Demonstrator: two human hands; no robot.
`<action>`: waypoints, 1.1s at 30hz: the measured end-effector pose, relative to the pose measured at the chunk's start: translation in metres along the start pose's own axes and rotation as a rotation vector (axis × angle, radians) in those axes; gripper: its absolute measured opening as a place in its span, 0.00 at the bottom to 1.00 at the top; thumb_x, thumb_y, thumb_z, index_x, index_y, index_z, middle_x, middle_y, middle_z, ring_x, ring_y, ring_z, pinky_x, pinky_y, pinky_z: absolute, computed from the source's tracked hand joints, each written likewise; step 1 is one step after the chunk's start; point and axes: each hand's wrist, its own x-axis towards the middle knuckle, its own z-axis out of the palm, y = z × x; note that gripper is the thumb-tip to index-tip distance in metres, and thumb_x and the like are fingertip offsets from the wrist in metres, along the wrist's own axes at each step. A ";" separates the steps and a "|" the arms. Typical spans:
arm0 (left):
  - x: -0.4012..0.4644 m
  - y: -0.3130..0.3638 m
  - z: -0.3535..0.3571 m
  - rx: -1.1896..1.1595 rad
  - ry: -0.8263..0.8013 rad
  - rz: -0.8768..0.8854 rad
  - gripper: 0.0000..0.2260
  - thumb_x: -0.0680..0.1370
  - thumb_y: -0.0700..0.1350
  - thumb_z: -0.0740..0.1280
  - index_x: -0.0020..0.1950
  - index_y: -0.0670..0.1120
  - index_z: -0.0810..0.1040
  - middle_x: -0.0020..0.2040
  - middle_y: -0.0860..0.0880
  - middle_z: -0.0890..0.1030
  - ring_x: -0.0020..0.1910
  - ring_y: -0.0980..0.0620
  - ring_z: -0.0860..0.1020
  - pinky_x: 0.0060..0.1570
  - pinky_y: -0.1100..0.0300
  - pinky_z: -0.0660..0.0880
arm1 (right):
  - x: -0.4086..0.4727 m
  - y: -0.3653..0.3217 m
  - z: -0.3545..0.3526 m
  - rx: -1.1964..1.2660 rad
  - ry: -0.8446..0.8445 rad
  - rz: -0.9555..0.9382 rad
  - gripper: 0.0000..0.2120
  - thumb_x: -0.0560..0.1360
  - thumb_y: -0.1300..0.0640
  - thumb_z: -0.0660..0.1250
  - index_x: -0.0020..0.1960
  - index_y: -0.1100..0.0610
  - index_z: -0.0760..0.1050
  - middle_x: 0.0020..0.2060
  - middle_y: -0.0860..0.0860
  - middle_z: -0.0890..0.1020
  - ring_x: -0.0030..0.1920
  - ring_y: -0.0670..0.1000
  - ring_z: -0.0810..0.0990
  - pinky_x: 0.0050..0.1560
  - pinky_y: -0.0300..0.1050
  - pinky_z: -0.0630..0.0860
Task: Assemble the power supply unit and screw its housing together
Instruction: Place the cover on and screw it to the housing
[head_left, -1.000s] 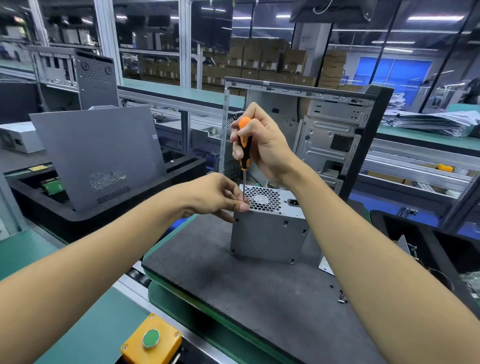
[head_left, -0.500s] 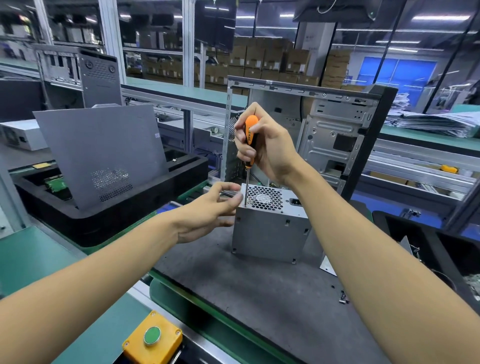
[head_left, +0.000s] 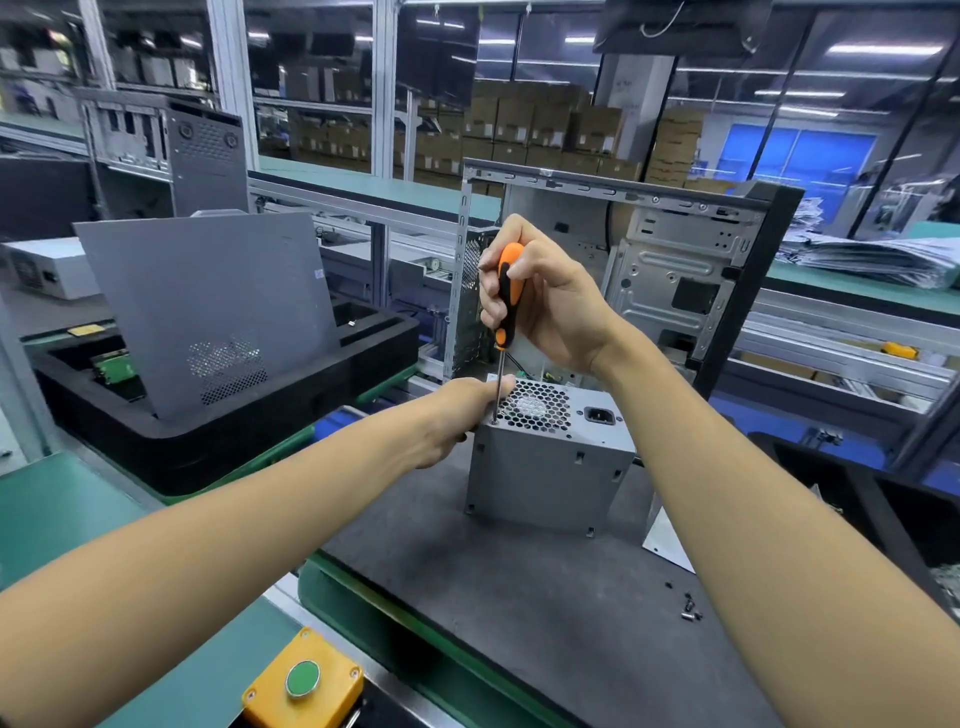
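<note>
Behind the gripped power supply (head_left: 545, 467) and right hand's (head_left: 550, 306) screwdriver (head_left: 505, 296), a case (head_left: 675, 270) stands.

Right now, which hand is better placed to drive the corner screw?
The right hand: it grips the screwdriver upright, its tip at the power supply unit's top corner. The left hand grips that unit's side.

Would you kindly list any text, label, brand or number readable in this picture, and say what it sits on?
None can be read.
Small sticker on the leaning grey side panel: too blurred.
Labels on the stacked cartons behind the glass: too small.
Yellow tag on the black foam tray: no print legible.
Power supply, screwdriver and green button: no markings visible.
</note>
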 end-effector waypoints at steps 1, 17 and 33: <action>0.003 -0.001 0.001 -0.001 0.007 0.005 0.11 0.83 0.57 0.65 0.55 0.50 0.78 0.56 0.48 0.75 0.56 0.48 0.71 0.60 0.50 0.66 | 0.001 0.000 0.001 -0.013 -0.007 0.002 0.06 0.68 0.62 0.62 0.46 0.59 0.71 0.36 0.54 0.75 0.32 0.52 0.72 0.38 0.47 0.73; 0.015 0.000 0.006 -0.017 0.041 0.012 0.25 0.82 0.57 0.67 0.73 0.40 0.75 0.71 0.43 0.77 0.72 0.45 0.73 0.77 0.49 0.63 | 0.002 0.013 0.002 0.058 0.151 -0.023 0.19 0.80 0.58 0.47 0.50 0.62 0.75 0.35 0.57 0.78 0.28 0.51 0.69 0.36 0.43 0.69; 0.014 -0.005 0.010 -0.067 0.043 0.029 0.21 0.86 0.54 0.62 0.74 0.43 0.74 0.73 0.46 0.75 0.74 0.48 0.71 0.78 0.51 0.61 | 0.007 0.022 0.015 0.029 0.177 -0.052 0.09 0.79 0.62 0.52 0.49 0.58 0.72 0.39 0.54 0.79 0.31 0.51 0.74 0.34 0.42 0.71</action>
